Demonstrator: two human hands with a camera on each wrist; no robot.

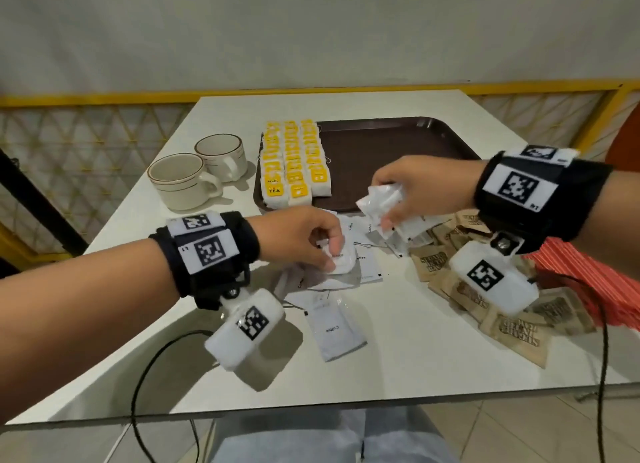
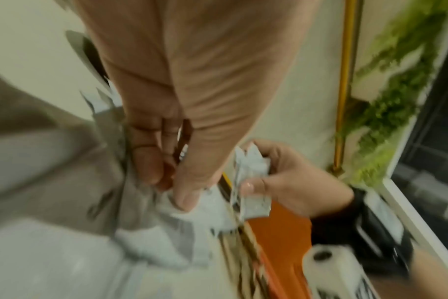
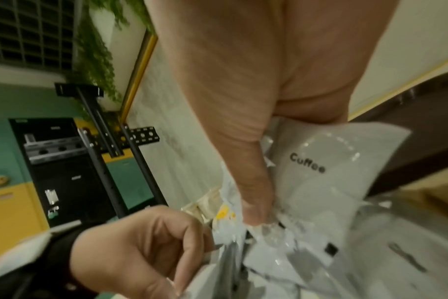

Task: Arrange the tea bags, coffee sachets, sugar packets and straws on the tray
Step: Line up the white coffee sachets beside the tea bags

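At a white laminate desk [image 1: 398, 365], a person gathers coffee sachets for a brown plastic tray [image 1: 391, 140]. The right hand [image 1: 426, 185] grasps a crumpled bunch of sachets [image 1: 382, 202], glossy white foil, just above the tray's near rim; the tray's bare floor lies directly beyond its fingers, making it the nearer hand for a drop. The left hand [image 1: 301, 237] pinches another sachet [image 1: 343, 260] from the loose pile [image 1: 337, 320] on the desk, short of the tray. Yellow-tagged tea bags [image 1: 294, 161] stand in three rows along the tray's left side. Flat brown paper sugar packets [image 1: 512, 327] and red straws [image 1: 588, 275] lie to the right, their long axes roughly toward the tray.
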